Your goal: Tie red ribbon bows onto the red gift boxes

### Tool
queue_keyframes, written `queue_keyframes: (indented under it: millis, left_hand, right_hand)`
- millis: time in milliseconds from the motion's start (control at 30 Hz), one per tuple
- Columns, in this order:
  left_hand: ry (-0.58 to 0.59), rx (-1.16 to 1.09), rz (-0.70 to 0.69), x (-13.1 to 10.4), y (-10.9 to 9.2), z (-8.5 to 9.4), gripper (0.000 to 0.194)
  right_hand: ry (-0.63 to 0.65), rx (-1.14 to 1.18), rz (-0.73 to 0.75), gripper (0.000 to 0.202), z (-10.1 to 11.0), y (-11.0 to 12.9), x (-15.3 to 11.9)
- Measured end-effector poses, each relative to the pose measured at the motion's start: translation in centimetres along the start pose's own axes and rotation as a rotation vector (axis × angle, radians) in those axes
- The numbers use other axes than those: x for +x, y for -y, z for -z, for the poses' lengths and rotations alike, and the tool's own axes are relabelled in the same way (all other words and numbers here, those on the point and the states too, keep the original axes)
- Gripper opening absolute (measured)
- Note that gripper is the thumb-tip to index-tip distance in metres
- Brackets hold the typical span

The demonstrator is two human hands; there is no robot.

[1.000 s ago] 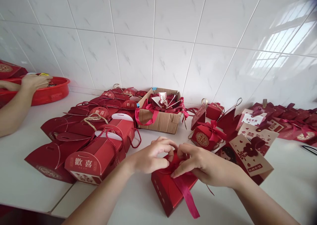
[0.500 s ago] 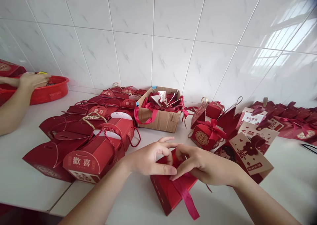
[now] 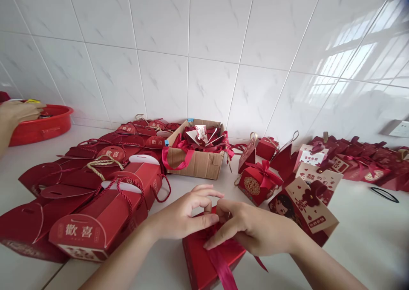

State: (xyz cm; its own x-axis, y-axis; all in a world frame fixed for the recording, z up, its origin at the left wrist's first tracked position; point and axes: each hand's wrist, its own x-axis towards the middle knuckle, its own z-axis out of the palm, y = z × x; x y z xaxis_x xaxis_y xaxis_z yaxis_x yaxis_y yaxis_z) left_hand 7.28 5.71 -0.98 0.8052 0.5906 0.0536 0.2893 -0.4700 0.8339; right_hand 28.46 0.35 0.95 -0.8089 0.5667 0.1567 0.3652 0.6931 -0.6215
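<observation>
A red gift box (image 3: 198, 260) lies on the white tabletop in front of me, and a dark pink ribbon (image 3: 223, 268) runs over its top with tails hanging off two sides. My left hand (image 3: 188, 213) reaches in over the far left of the box, thumb and index finger closed near the ribbon's middle. From the right, my right hand (image 3: 251, 226) bends its fingers around the ribbon at the same spot, one finger pressing toward the box top. The pinched part of the ribbon is mostly hidden behind my fingers.
Red handled boxes (image 3: 105, 205) crowd the left. A cardboard box (image 3: 194, 164) of ribbons and cards stands behind. Right are a bow-tied box (image 3: 260, 181), printed cream-and-red bags (image 3: 313, 205) and a black loop (image 3: 384, 194). Another person's hand (image 3: 19, 111) is over a red basin (image 3: 57, 122).
The view has shifted, so most things sit farther left and lower. A finger of my right hand now stretches farther over the box top. Both hands stay at the ribbon.
</observation>
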Motion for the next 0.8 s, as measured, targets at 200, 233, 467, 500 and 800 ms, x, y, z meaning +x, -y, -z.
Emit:
queue_keyframes:
  millis: [200, 233, 467, 500, 800]
  left_hand:
    - [-0.01, 0.021, -0.019, 0.1, 0.1, -0.6, 0.023]
    - [-0.009, 0.016, -0.019, 0.1, 0.0, -0.7, 0.023]
    - [-0.06, -0.044, -0.007, 0.1, -0.7, -1.0, 0.023]
    - [-0.064, -0.044, -0.005, 0.1, -0.8, -1.0, 0.022]
    - [-0.066, -0.044, -0.09, 0.1, -0.8, -1.0, 0.019]
  right_hand:
    - [-0.031, 0.022, 0.016, 0.046, -0.2, 0.2, 0.2]
    - [-0.032, 0.029, 0.021, 0.046, -0.2, 0.2, 0.1]
    - [-0.019, 0.013, 0.016, 0.043, 0.4, 0.4, -0.2]
    - [-0.022, 0.009, 0.014, 0.041, 0.4, 0.5, -0.3]
    - [-0.121, 0.101, -0.161, 0.02, 0.5, 0.5, -0.5]
